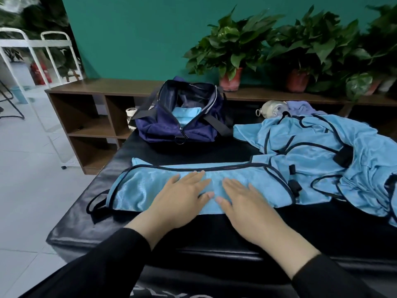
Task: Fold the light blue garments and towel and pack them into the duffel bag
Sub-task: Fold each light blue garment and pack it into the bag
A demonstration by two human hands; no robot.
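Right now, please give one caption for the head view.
Both hands, left and right, press flat a light blue garment; the open duffel bag waits behind.

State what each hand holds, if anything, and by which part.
Nothing is held. The left hand and right hand lie flat, fingers straight, pressing on the middle of the folded light blue garment.

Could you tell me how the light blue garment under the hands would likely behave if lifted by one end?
The garment would probably droop limply; the pile beside it lies crumpled. Its sheen suggests it may slide on the black mat.
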